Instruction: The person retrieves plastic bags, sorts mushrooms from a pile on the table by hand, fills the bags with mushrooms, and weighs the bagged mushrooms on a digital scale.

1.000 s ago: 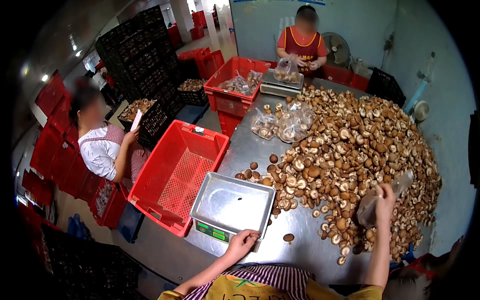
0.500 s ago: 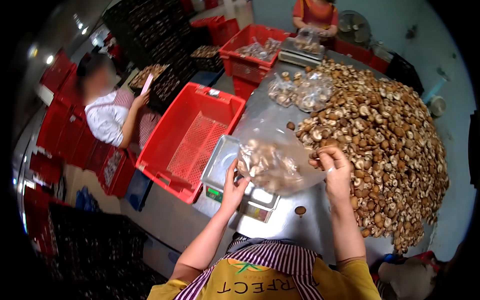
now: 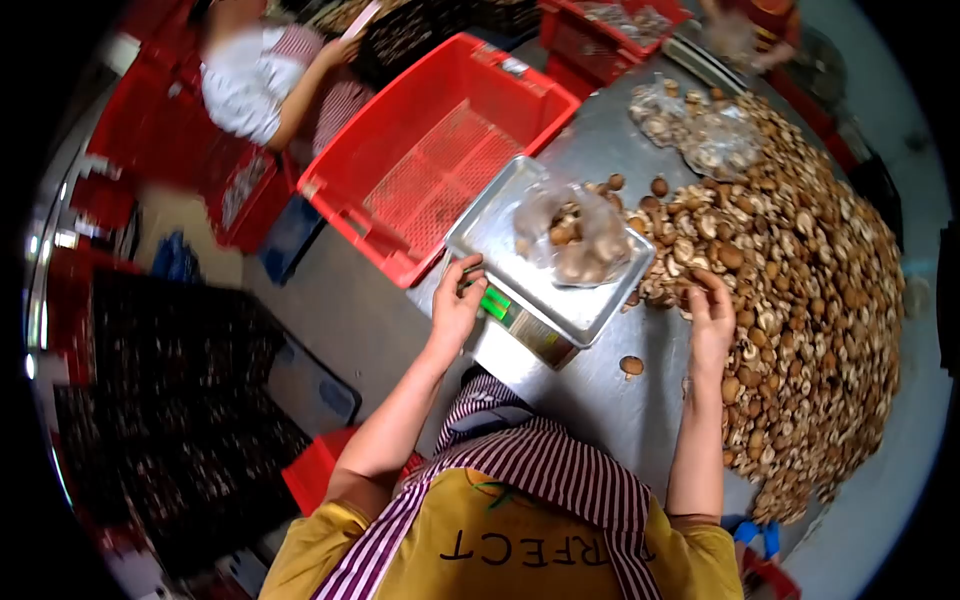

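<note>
A clear plastic bag of mushrooms rests on the metal tray of a weighing scale, its mouth upward. Beside the scale's near left edge, close to the green display, is my left hand, fingers loosely bent and apart, holding nothing visible. At the left border of the big mushroom heap I see my right hand, with thumb and fingers apart over the mushrooms; no held mushroom shows. One loose mushroom lies on the metal table between the scale and my right hand.
A large red crate stands just left of the scale. Two filled bags sit at the back of the table. A co-worker in a white top is at the far left; another person's hands are at the back right. Dark stacked crates fill the lower left.
The bag of mushrooms has gone from between my hands onto the scale tray. My right hand has left it and moved to the heap; my left hand has drawn back to the scale's edge.
</note>
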{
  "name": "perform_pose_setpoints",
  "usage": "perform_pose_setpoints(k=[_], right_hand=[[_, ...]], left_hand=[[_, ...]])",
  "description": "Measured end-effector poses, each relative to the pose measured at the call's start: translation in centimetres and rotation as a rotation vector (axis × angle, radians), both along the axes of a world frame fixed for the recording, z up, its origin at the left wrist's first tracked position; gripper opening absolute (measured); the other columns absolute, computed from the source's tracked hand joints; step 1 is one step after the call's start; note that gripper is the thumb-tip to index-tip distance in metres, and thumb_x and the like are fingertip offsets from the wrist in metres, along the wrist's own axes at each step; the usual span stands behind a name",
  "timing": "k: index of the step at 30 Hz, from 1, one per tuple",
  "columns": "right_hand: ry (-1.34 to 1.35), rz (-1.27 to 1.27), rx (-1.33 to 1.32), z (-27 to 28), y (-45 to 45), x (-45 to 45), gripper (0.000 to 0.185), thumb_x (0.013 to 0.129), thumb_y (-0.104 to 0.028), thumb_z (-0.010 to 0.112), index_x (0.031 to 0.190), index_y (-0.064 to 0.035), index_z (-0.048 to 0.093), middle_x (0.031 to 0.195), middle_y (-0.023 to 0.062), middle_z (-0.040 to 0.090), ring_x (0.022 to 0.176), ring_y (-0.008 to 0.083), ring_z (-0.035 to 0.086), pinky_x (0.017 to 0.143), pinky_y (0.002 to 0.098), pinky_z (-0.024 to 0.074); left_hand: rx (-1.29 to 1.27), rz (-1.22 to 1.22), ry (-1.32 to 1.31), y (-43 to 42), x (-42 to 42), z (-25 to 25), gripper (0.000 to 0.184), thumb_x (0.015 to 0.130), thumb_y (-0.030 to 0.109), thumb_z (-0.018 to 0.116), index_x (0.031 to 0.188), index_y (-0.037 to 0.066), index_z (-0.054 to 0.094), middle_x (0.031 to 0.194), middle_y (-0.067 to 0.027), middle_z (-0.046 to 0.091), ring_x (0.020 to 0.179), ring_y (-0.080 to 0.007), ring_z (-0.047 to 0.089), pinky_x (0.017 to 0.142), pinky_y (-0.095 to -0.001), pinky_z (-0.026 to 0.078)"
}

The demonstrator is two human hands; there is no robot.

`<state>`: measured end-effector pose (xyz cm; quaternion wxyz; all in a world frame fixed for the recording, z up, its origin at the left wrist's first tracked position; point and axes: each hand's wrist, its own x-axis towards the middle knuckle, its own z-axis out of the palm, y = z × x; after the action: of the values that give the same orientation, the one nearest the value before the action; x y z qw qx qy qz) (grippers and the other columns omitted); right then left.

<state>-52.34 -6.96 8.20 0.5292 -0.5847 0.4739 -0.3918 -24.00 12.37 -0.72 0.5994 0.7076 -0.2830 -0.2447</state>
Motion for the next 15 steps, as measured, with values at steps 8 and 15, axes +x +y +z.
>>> perform_pose_setpoints(k=[8, 15], right_hand=[[-0.036, 0.050, 0.007, -2.1, 3.4, 0.1, 0.019, 0.098, -0.007, 0.051, 0.112, 0.0021, 0.060, 0.097, 0.0092, 0.064, 0.077, 0.0143, 0.057, 0.075, 0.0280, 0.0480], [0.208, 0.306, 0.205, -4.5, 15.9, 4.1, 0.013, 0.097, -0.008, 0.054, 0.105, -0.0010, 0.062, 0.091, 0.0070, 0.065, 0.077, 0.0146, 0.059, 0.074, 0.0286, 0.0498]], left_hand=[[0.064, 0.398, -0.073, 11.7, 0.1, -8.9, 0.020, 0.089, 0.002, 0.056, 0.107, 0.001, 0.065, 0.094, -0.0106, 0.068, 0.079, -0.0158, 0.063, 0.072, -0.0290, 0.050], [0.506, 0.281, -0.089, 23.4, -4.7, -21.9, 0.025, 0.086, 0.011, 0.060, 0.110, 0.004, 0.065, 0.103, -0.0180, 0.067, 0.094, -0.0331, 0.064, 0.087, -0.0415, 0.051]])
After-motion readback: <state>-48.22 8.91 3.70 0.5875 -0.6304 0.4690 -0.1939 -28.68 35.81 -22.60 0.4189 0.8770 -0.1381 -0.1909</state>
